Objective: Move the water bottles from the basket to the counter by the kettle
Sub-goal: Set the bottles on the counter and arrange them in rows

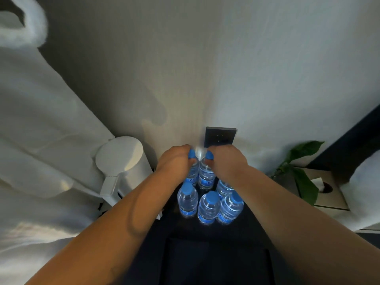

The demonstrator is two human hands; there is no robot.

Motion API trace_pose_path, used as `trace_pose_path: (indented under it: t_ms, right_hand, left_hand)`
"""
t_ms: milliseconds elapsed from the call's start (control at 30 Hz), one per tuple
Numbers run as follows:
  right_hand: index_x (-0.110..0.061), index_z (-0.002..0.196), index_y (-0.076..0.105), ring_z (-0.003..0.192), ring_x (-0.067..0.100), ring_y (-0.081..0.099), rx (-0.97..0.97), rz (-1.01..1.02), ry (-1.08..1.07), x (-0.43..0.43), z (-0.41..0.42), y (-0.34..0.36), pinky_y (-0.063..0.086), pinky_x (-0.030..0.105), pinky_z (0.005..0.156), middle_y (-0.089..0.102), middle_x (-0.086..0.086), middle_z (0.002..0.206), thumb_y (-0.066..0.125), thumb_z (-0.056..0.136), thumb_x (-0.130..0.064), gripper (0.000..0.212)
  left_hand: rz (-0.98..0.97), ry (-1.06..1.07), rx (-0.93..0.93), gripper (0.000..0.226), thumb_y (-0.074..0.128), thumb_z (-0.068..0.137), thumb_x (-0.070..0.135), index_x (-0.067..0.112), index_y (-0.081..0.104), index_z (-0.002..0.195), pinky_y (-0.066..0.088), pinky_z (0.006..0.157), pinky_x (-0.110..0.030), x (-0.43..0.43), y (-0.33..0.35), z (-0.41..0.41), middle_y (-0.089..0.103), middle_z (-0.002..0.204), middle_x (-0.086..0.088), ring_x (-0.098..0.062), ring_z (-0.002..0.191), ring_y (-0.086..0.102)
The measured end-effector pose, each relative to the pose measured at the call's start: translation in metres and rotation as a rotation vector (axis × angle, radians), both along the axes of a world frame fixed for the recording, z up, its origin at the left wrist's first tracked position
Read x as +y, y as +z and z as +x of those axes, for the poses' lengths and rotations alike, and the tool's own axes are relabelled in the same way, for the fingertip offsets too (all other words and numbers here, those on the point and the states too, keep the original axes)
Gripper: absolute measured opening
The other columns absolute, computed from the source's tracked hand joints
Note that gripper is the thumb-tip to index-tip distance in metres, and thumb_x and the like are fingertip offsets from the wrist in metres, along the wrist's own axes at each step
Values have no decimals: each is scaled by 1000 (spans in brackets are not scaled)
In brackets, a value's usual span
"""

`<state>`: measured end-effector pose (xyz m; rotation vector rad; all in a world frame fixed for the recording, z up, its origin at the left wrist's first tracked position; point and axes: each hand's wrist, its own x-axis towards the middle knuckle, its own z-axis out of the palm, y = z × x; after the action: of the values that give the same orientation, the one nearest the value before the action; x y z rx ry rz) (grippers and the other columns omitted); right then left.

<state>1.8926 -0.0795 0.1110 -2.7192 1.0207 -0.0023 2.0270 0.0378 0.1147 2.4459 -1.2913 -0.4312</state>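
Several clear water bottles with blue caps stand upright on the dark counter [185, 254] beside a white kettle [123, 161]. My left hand [174, 163] is closed around the neck of the back left bottle [193, 171]. Around the neck of the back right bottle [205, 175] my right hand [228, 163] is closed. Both bottles stand against the wall. In front of them stand a left bottle [187, 199], a middle bottle [208, 207] and a right bottle [231, 208], with one more [223, 187] partly hidden under my right forearm. No basket is in view.
A dark wall socket [220, 136] sits just behind my hands. White robes or fabric [41, 120] hang at the left, touching the kettle. A green plant [302, 171] and a tissue box [327, 188] stand at the right.
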Motion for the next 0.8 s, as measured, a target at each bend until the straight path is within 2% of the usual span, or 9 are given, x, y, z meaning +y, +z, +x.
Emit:
trace_pose_path:
  t_ms: [133,300,400,467,567,633,700,800]
  right_hand:
    - [-21,124,69,104,26,67,5,-4,15,-1,2,-3,53,34,81,73,5,113,64,103,-42,30]
    - [-22,117,69,97,24,66,51,-6,13,-4,7,-1,45,32,73,71,3,108,64,103,-40,23]
    - [-22,114,69,91,24,62,52,-14,-2,-5,7,1,44,32,74,71,3,107,65,102,-40,22]
    - [-22,112,69,86,22,55,52,-13,-12,-5,7,1,43,32,74,71,3,107,66,101,-41,21]
    - [-22,115,68,86,22,54,73,-16,-3,-5,8,2,43,32,75,71,4,108,64,103,-40,23]
    - [-21,117,68,88,23,57,79,-25,6,-3,8,2,42,33,75,71,4,108,63,103,-40,24]
    - [-21,117,67,89,23,57,86,-24,8,-2,7,3,42,33,75,71,4,109,63,104,-40,23]
    - [-21,120,66,100,26,65,103,-36,21,0,7,3,44,33,77,71,4,112,63,104,-38,24]
  left_hand:
    - [43,-7,-7,28,62,100,32,12,62,120,44,71,-33,-4,2,2,68,107,-12,-24,87,56]
    - [79,-46,-27,26,61,101,31,13,60,119,38,66,-31,-6,4,5,64,104,-10,-23,84,54]
    - [117,-81,-29,23,61,101,26,14,59,120,35,64,-30,-7,5,5,58,99,-6,-22,84,53]
    - [122,-122,-24,18,60,99,19,15,60,116,33,57,-29,-6,6,6,61,100,-7,-21,82,54]
    - [134,-187,-31,17,57,98,9,18,59,112,29,52,-24,-2,8,8,57,93,-3,-12,71,48]
    - [113,-196,-18,16,56,98,8,18,59,111,31,53,-24,1,7,10,59,92,-2,-11,70,48]
    - [84,-202,-2,14,57,97,10,17,61,110,36,55,-25,3,5,11,64,96,-4,-17,77,55]
    - [28,-158,43,12,64,97,20,15,65,108,46,66,-31,3,2,10,68,99,-5,-22,85,61]
